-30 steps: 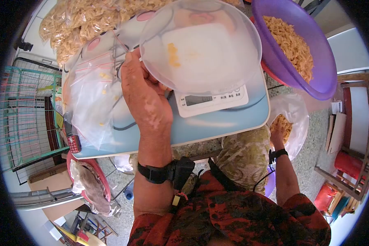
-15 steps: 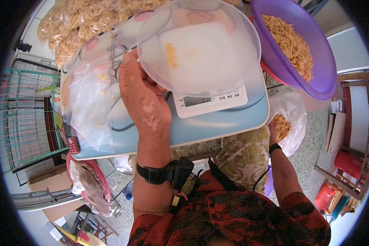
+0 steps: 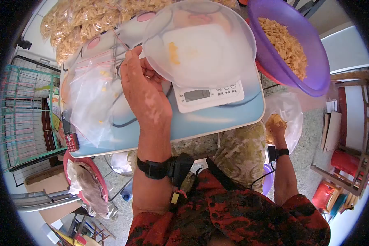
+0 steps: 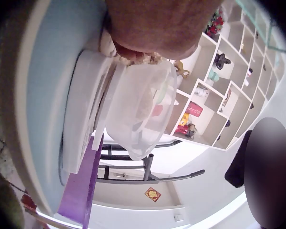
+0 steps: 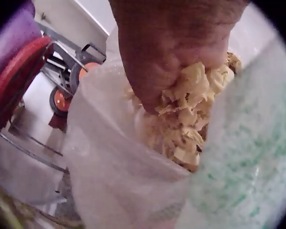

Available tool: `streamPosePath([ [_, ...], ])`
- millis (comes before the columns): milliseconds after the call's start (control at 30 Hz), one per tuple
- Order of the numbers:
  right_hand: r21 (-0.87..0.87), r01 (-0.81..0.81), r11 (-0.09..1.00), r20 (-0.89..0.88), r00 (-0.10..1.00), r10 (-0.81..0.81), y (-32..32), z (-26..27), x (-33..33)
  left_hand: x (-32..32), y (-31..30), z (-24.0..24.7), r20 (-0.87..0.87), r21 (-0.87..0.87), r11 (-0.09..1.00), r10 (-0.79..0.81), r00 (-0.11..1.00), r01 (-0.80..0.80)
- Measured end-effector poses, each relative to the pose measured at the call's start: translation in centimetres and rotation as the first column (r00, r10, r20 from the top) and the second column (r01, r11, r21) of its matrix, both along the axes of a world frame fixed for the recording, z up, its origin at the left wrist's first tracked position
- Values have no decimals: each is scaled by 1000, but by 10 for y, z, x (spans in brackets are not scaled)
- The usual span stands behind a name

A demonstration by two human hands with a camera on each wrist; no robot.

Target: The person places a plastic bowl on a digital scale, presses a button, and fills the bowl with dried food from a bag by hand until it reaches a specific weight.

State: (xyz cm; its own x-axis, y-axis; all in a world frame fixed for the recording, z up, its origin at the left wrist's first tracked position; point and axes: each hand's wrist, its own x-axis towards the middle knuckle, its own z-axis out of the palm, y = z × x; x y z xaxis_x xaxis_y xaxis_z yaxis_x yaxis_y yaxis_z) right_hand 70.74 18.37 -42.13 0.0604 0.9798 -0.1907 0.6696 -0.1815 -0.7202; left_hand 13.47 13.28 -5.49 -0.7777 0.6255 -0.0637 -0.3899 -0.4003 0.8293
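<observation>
A translucent bowl (image 3: pixel 217 53) sits on the white scale (image 3: pixel 211 98), with small yellow bits at its left side. Beside the bowl's left rim is the left hand (image 3: pixel 147 94), thumb raised and fingers loosely bent; whether they touch the rim cannot be told. In the left wrist view this hand (image 4: pixel 162 24) is over the bowl (image 4: pixel 143 105), its fingertips largely hidden. Low at the right, the right hand (image 3: pixel 278 127) is in a clear plastic bag (image 3: pixel 295 119). The right wrist view shows the hand (image 5: pixel 171 47) gripping pale dried pieces (image 5: pixel 193 88) inside the bag (image 5: pixel 109 143).
Flat zip bags (image 3: pixel 90 102) lie on the table (image 3: pixel 192 129) left of the scale. Filled bags (image 3: pixel 86 24) line the back. A purple basin (image 3: pixel 317 69) of dried pieces stands at the right, and a wire cage (image 3: pixel 28 115) at the left.
The right hand has come up slightly within the bag, with dried pieces now at its fingers. The left thumb has lifted, while the bowl remains on the scale.
</observation>
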Motion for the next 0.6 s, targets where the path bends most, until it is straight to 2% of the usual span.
streamPosePath([
  [100,158,-224,962,53,974,218,5,-23,18,1,1,3,12,-13,1000,11,1000,-11],
  [167,218,-292,931,52,956,288,8,-34,25,0,1,0,6,-15,1000,16,1000,-16],
  [233,79,-176,981,-55,982,181,9,-30,24,-2,-1,-3,-13,-14,1000,15,1000,-15],
  [267,-17,-94,995,-203,975,89,6,-3,6,-2,-2,-3,-22,-15,1000,13,1000,-14],
  [300,-167,8,986,-387,919,-74,-1,35,-18,0,-1,-1,-28,-23,999,26,999,-26],
  [333,-274,67,960,-495,846,-200,-9,67,-40,2,-1,3,-34,-30,999,38,999,-39],
  [433,-381,92,920,-559,770,-308,-18,130,-83,2,-1,5,-77,-32,998,49,996,-52],
  [600,-402,90,911,-600,726,-336,-24,157,-97,3,-3,9,-94,-41,997,62,994,-66],
])
